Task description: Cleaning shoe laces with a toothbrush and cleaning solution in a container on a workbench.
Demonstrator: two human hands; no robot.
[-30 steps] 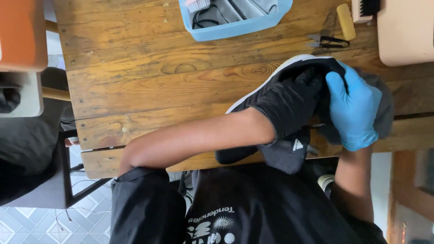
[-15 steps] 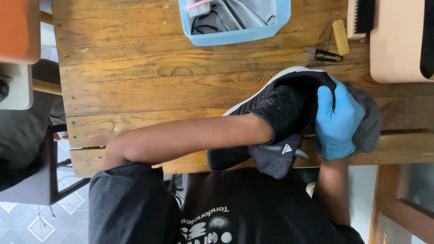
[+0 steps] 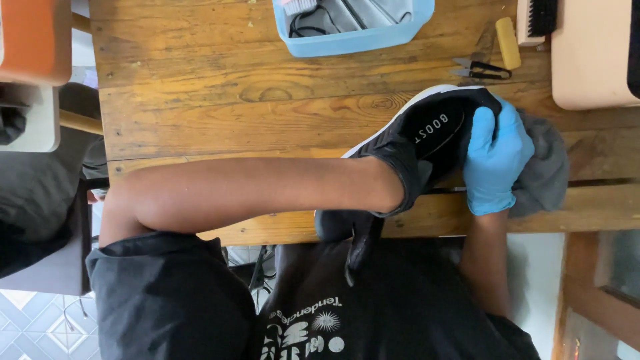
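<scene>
Since earlier, the black shoe (image 3: 427, 143) has tilted, the left hand hidden inside, the gloved right hand's (image 3: 495, 160) fingers (image 3: 485, 127) curled around its heel beside the grey cloth (image 3: 545, 170) near the bench (image 3: 220, 100) edge.

Blue glove (image 3: 495, 160), black printed tee (image 3: 373, 313)

The left forearm runs bare across the body, its hand (image 3: 407, 167) hidden past the wrist, so its fingers cannot be seen. The right hand (image 3: 495, 157), in a blue glove, points away from the body, fingers curled and closed in a firm grip, forearm bare below the cuff.
</scene>
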